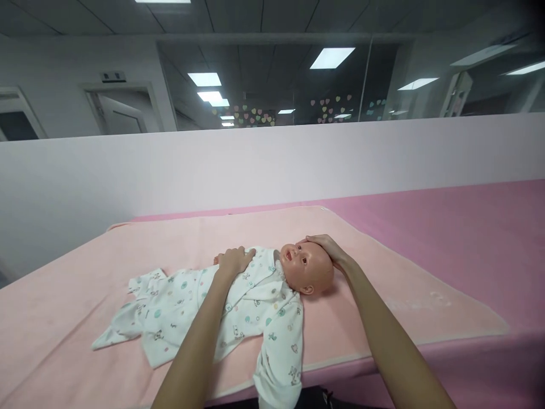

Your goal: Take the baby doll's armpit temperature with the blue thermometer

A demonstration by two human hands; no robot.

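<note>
Baby doll [272, 287] in printed romper, supine on pink towel [383, 284] — left hand [234, 261] flat, open on chest; right hand [326, 247] cupping head — best kept supported, movements slow.

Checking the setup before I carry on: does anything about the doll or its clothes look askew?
One sleeve of the doll's printed outfit hangs over the pink mat's front edge. The left hand rests on the doll's chest, the right hand on the doll's head.
</note>
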